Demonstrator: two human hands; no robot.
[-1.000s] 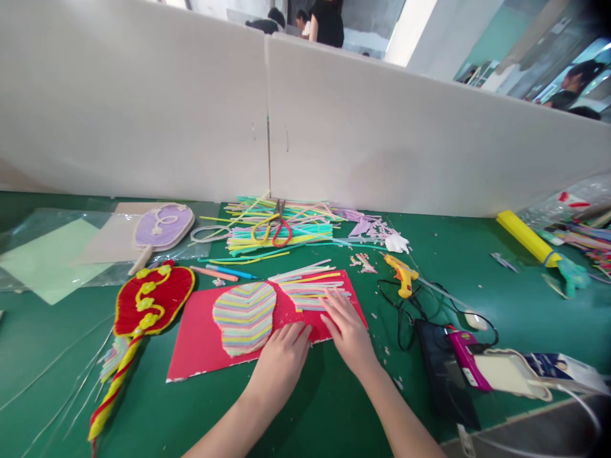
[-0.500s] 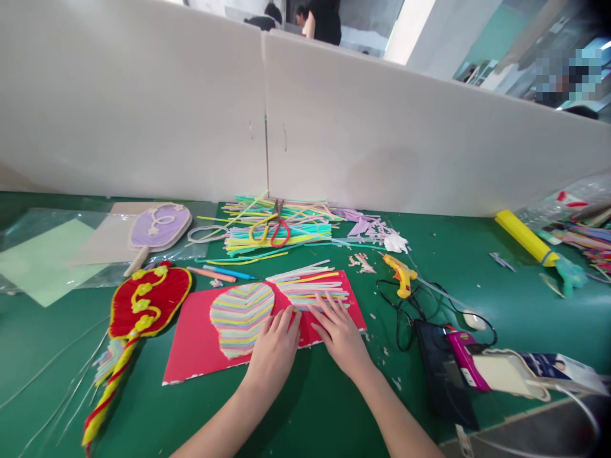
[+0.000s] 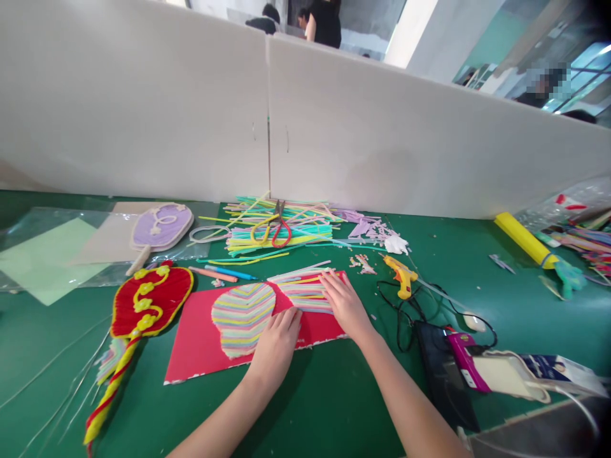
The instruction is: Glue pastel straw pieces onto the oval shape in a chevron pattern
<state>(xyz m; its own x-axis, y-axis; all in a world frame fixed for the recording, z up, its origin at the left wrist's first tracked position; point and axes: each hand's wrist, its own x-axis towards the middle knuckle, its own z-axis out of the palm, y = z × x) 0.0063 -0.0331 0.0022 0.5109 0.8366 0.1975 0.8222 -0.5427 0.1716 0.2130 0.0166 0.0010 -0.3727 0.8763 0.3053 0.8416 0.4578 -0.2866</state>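
A red card (image 3: 195, 343) lies on the table under both hands. On its left half is a fan-shaped panel of striped pastel pipe cleaners (image 3: 243, 318). A second set of pipe cleaners (image 3: 305, 296) lies side by side on the right half, their far ends uneven and reaching past the card's edge. My left hand (image 3: 279, 337) rests on the card between the two sets, its fingertips at the near corner of the right-hand strips. My right hand (image 3: 346, 305) lies across the right ends of these strips with fingers stretched out. Neither palm shows.
A red fan with yellow flowers (image 3: 147, 302) lies left, a purple fan (image 3: 162, 226) behind it. Scissors (image 3: 272, 226) lie on a pile of pipe cleaners (image 3: 238, 242). Right stand a yellow glue gun (image 3: 401, 277) with a cord and a black box (image 3: 439, 369). A white partition (image 3: 405, 133) closes the back.
My right hand has moved away from me, from the strips' near edge up over their right ends. My left hand has stayed nearly in place.
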